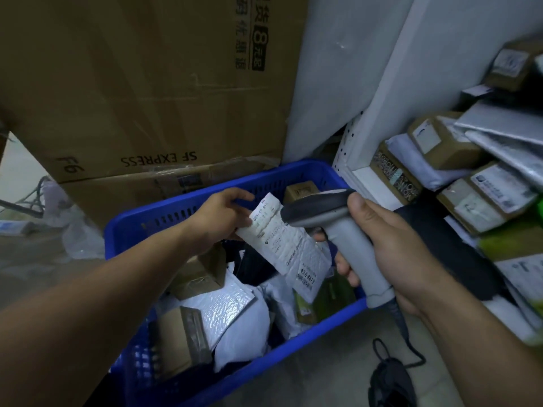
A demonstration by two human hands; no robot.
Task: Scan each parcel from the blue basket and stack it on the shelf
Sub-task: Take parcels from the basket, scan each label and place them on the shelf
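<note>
One parcel, seemingly light and floppy, hangs pinched at its top by the left hand; the right hand grips the scanner.

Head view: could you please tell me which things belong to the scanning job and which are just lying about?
Job: white parcel in the left hand; scanner in the right hand; blue basket; shelf.
Lying about: big cardboard boxes; black bag on the floor.
</note>
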